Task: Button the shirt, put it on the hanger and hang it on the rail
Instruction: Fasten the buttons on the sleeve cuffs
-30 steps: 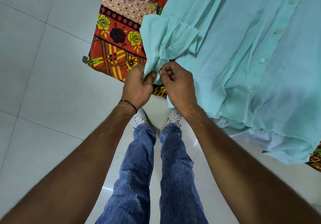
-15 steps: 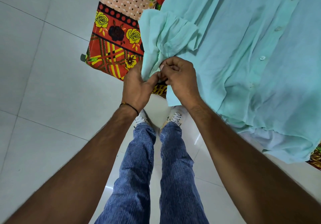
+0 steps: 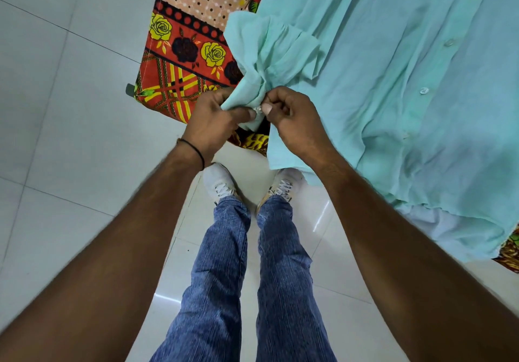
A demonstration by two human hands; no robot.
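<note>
Pale tiled floor (image 3: 70, 126) and a surface draped in a red-and-yellow floral printed cloth (image 3: 179, 61) frame the scene. The left hand (image 3: 213, 120) pinches the bunched edge of the sleeve cuff (image 3: 252, 89). The right hand (image 3: 295, 121), fingers curled, pinches the opposing edge, and the thumb tips nearly meet over a small pale cuff button (image 3: 257, 110). Beyond them the mint-green lightweight woven shirt (image 3: 407, 109) lies spread on the cloth, hem overhanging the near edge, its front buttons (image 3: 424, 90) apparently fastened. Step in hand, as judged: buttoning the cuff. The next move calls for easing the button through its hole with the fabric held taut; whether it has already passed through cannot be told.
</note>
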